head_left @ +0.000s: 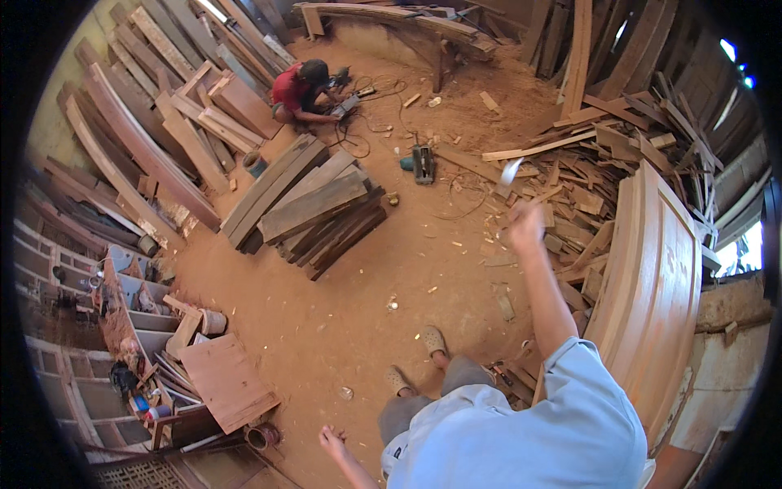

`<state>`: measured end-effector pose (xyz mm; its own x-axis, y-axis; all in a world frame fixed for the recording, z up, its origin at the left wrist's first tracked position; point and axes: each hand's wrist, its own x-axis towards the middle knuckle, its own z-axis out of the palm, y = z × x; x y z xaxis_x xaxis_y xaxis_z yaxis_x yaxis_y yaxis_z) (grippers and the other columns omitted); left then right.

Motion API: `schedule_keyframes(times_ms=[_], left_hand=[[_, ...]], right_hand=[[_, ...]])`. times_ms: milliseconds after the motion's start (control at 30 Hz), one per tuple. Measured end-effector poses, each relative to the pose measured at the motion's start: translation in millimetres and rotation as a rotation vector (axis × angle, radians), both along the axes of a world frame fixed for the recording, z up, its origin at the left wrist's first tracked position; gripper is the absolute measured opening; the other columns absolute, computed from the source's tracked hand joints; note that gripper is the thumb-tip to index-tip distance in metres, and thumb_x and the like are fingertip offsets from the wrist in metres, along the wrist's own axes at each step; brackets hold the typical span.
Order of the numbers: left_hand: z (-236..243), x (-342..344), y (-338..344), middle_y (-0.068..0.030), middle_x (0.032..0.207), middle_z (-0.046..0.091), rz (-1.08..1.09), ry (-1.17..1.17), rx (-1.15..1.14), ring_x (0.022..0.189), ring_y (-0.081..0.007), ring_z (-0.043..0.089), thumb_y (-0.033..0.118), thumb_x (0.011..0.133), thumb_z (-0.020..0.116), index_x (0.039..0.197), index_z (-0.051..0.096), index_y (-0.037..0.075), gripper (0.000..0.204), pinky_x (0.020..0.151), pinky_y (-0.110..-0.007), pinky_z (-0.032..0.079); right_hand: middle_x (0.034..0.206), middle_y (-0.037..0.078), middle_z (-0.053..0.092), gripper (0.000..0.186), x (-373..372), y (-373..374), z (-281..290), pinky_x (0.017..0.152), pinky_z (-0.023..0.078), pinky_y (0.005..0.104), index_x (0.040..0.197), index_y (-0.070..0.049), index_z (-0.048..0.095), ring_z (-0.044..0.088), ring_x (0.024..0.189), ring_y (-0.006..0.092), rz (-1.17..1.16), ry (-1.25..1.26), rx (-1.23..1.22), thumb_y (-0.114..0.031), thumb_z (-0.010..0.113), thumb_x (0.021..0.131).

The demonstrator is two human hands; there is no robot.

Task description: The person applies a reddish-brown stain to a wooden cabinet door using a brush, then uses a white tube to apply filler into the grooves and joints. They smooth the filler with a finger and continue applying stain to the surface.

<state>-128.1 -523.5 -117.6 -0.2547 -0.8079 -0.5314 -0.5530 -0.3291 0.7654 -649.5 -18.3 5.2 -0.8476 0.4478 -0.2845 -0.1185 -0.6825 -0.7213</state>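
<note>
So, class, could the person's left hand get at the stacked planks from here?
Probably not without stepping forward: a stretch of floor lies between the left hand and the stacked planks.

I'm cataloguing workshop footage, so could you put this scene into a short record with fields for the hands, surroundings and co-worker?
Right hand: extended ahead; blurred white object just beyond it, whether held is unclear
Left hand: low, apart from the right; nothing visibly held
Right side: pile of wood scraps; panelled wooden piece
Ahead: stacked planks on brown floor
Left side: reddish-brown board
Co-worker: crouched near the far end, red top
</note>
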Motion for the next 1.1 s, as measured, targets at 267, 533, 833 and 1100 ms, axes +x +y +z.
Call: schedule_keyframes(times_ms=[267, 533, 833, 1100], left_hand=[[-79.4, 128.5, 82.0, -0.0133, 0.091, 0.066, 0.094, -0.132, 0.323, 0.070, -0.0206, 0.063, 0.038, 0.099, 0.054, 0.109, 0.056, 0.000, 0.040, 0.055, -0.032, 0.049], [-85.6, 173.6, 115.4, -0.0136, 0.074, 0.067, -0.046, -0.246, 0.078, 0.068, -0.0232, 0.062, 0.036, 0.096, 0.058, 0.088, 0.063, -0.003, 0.040, 0.065, -0.041, 0.051], [-77.5, 313.0, 79.4, -0.0181, 0.104, 0.072, 0.515, 0.171, 0.003, 0.092, -0.0267, 0.070, 0.003, 0.089, 0.053, 0.112, 0.067, 0.000, 0.027, 0.079, -0.035, 0.053], [-115.3, 472.5, 66.4, -0.0209, 0.122, 0.065, 0.741, -0.032, -0.142, 0.114, -0.0294, 0.063, -0.014, 0.082, 0.040, 0.127, 0.055, -0.002, 0.048, 0.100, -0.036, 0.047]], right_hand=[[0.072, 0.004, 0.063, 0.036, 0.8, -169.9, 17.8, 0.060, 0.045, 0.0312, 0.080, -0.005, 0.065, 0.058, 0.064, 0.0147, 0.513, 0.092, 0.402, -0.027, 0.044, 0.101], [0.113, 0.021, 0.068, 0.043, 339.5, -345.2, -136.6, 0.089, 0.050, 0.0461, 0.116, -0.005, 0.067, 0.065, 0.105, 0.0342, 2.309, 0.408, 1.354, -0.039, 0.061, 0.090], [0.078, 0.004, 0.063, 0.032, 329.5, -420.6, -212.1, 0.059, 0.050, 0.0332, 0.105, -0.003, 0.065, 0.064, 0.068, 0.0173, 1.819, -0.301, 1.584, -0.034, 0.060, 0.096], [0.091, 0.011, 0.068, 0.032, 406.1, -496.6, -200.3, 0.064, 0.053, 0.0360, 0.112, -0.002, 0.064, 0.067, 0.073, 0.0202, 2.138, -0.188, 1.858, -0.028, 0.058, 0.095]])
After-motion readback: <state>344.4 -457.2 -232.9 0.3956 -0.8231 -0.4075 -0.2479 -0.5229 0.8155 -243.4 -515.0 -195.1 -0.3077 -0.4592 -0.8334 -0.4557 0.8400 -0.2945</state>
